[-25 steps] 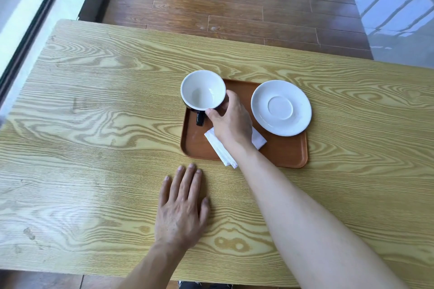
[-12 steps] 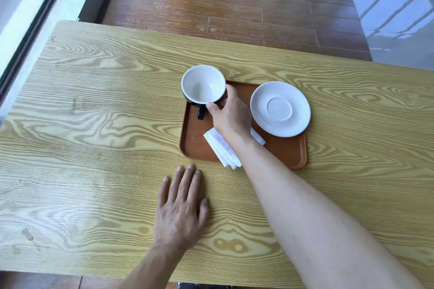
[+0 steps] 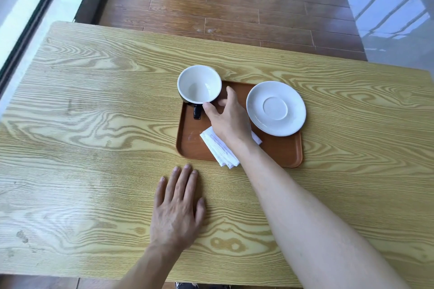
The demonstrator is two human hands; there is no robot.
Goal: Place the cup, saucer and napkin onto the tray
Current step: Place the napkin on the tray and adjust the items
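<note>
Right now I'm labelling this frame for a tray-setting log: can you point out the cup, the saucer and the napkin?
cup [image 3: 199, 88]: head view, on its white inside wall.
saucer [image 3: 275, 108]: head view, in its centre well.
napkin [image 3: 219, 149]: head view, on the folded part left of the forearm.

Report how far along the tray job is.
Done: the saucer and the folded napkin lie on the brown tray, the napkin's corner poking over the near rim. In hand: the right hand has fingers at the cup in the tray's far left corner. Left: letting go. The left hand lies flat on the table.
</note>
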